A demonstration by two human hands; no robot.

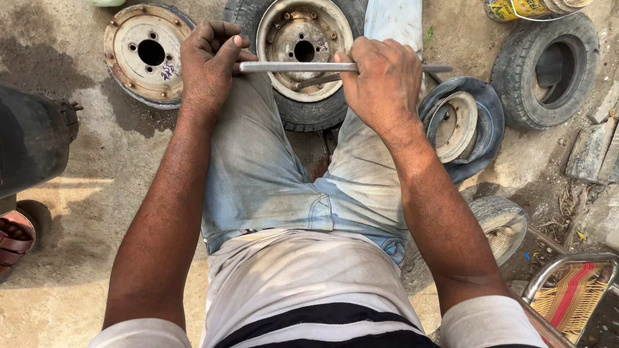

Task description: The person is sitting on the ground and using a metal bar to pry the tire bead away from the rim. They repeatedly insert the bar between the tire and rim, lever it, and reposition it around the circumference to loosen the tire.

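Head view shows your left hand (207, 67) and right hand (382, 82) each clenched around the long grey metal bar (303, 66), held level above the small black tyre with its rusty pale rim (303, 42) between your knees, seemingly for leverage.

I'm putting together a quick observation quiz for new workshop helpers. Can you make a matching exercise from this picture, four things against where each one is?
Things
1. metal bar
2. bare wheel rim
3. empty tyre
4. woven seat

Places
A. bottom right corner
B. top left, on the ground beside the left hand
C. gripped in both hands, left and right hand, above the wheel between the knees
D. upper right, lying flat on the ground

Pairs: 1-C, 2-B, 3-D, 4-A
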